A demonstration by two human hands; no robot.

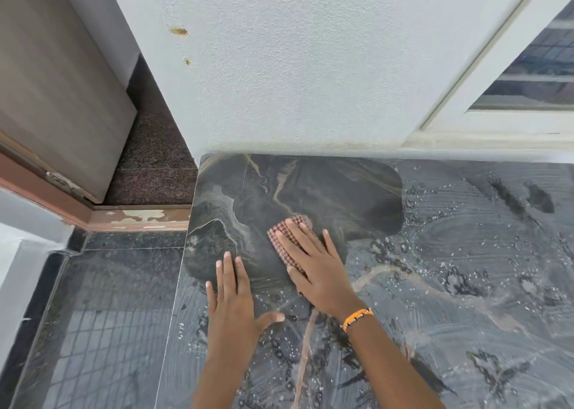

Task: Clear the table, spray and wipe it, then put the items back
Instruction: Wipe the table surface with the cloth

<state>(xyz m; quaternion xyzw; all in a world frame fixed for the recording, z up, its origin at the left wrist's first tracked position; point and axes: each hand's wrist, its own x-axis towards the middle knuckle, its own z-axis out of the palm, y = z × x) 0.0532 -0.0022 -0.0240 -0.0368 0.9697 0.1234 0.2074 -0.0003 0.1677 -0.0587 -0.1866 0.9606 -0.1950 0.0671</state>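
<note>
A dark stone desk (466,284) with light swirls is seen from above. It is pushed up against a white wall (295,66). Most of the desk is covered with a wet, soapy film and small white bubbles. One patch near the far left corner is clean and shiny.

A small checked cloth (287,237), red and white, is laid flat on the desk at the edge of the clean patch. The right hand (313,268) is pressed flat on top of the cloth, with the fingers spread out straight. The grip of this hand is not closed around the cloth; the cloth is only held down under the palm and fingers. An orange band (357,317) is worn on the right wrist.

The left hand (233,296) is laid flat on the desk just beside the right hand, near the left edge. Its fingers are open and nothing is held in it.

A dark tiled floor (108,315) is seen below on the left, and a window (543,66) on the right.
</note>
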